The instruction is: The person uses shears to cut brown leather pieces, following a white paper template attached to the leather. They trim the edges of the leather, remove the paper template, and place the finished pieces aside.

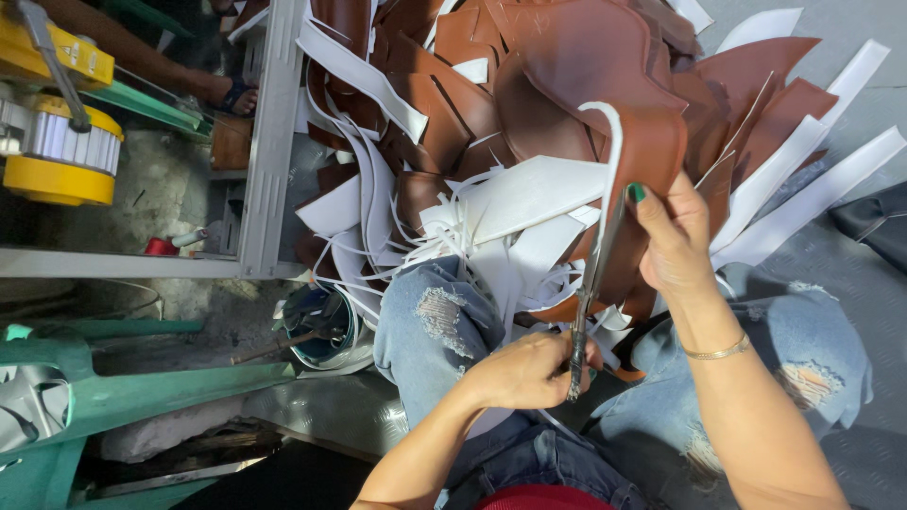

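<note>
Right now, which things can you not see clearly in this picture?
- Head view: scissors handles, hidden inside the left hand.
- Brown piece lower edge, covered by the right hand.
- Yellow machine, cut off by the left edge.
- Bucket contents, too dark and small.

A grey metal table frame (269,142) stands over a dusty concrete floor (170,189), beside green metal stands (142,392) and a yellow machine (57,123), in daylight.

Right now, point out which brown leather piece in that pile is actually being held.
The brown leather piece with the curling white edge strip, pinched by the right hand. The other brown pieces lie loose in the pile, untouched.
</note>
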